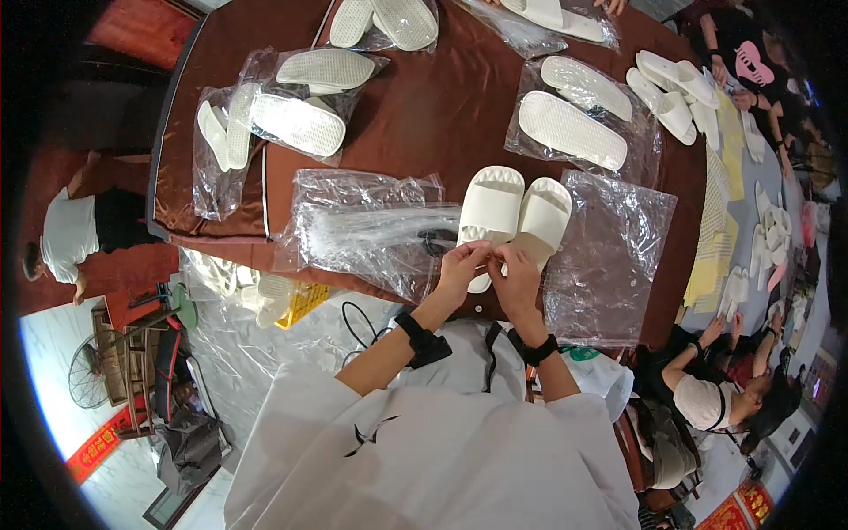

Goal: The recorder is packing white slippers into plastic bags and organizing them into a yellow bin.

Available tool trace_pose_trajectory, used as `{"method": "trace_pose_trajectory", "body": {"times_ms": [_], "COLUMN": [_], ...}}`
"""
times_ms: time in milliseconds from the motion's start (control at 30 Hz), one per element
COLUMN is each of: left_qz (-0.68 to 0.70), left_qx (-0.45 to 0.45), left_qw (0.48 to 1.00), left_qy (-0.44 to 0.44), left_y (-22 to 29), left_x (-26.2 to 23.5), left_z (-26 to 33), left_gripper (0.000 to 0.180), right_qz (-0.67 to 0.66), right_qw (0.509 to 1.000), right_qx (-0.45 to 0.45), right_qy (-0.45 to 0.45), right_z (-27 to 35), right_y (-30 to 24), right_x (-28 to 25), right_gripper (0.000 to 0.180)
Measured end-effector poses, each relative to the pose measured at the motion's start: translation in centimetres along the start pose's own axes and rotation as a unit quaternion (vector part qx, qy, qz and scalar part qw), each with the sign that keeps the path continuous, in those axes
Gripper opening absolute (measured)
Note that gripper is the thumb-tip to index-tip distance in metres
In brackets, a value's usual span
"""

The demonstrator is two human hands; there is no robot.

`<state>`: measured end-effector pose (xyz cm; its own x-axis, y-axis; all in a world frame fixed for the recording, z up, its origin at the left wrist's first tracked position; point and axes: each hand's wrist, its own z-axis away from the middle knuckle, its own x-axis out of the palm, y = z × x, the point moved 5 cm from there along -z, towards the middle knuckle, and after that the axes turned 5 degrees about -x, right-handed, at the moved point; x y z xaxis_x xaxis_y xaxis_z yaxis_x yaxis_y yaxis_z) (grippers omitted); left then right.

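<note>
A pair of white slide slippers lies side by side at the table's near edge, the left slipper [491, 208] and the right slipper [545, 212] with their straps up. Over their near ends, my left hand [462, 267] and my right hand [516, 281] meet with fingertips pinched together. Whatever is between the fingers is too small or hidden to make out. Beside my left hand is a pile of clear plastic bags [362, 225], with a small dark item [436, 241] at its right end. To the right of the slippers a flat clear bag [609, 252] is spread out.
Bagged white slippers lie at the far left [299, 124] and far right [574, 128] of the brown-covered table [442, 115]. Loose slippers [676, 93] sit beyond. Other people's hands [611, 5] show at the far edge. A seated person [711, 397] works at right.
</note>
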<state>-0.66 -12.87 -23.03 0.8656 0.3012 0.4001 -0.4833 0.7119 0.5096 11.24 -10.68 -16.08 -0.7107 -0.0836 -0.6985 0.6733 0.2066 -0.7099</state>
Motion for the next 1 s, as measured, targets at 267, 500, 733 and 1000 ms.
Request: {"method": "trace_pose_trajectory", "body": {"times_ms": [267, 500, 733, 1000], "left_qz": [0.059, 0.084, 0.111, -0.009], "left_qx": [-0.045, -0.073, -0.107, -0.079], "left_qw": [0.997, 0.993, 0.985, 0.996], "left_qy": [-0.016, -0.041, -0.078, -0.026], "left_y": [-0.8, -0.6, -0.7, 1.3], "left_x": [-0.8, -0.2, -0.3, 0.2], "left_z": [-0.3, 0.3, 0.0, 0.6], "left_gripper": [0.021, 0.021, 0.023, 0.037], "right_qz": [-0.049, -0.014, 0.001, -0.049], "right_qw": [0.998, 0.999, 1.000, 0.995], "right_qx": [0.023, 0.006, -0.014, 0.042], "right_qy": [0.040, 0.033, 0.021, 0.075], "right_z": [0.4, 0.4, 0.4, 1.2], "right_y": [-0.1, -0.1, -0.3, 0.9], "right_x": [0.5, 0.7, 0.5, -0.5], "right_gripper": [0.009, 0.014, 0.017, 0.019]}}
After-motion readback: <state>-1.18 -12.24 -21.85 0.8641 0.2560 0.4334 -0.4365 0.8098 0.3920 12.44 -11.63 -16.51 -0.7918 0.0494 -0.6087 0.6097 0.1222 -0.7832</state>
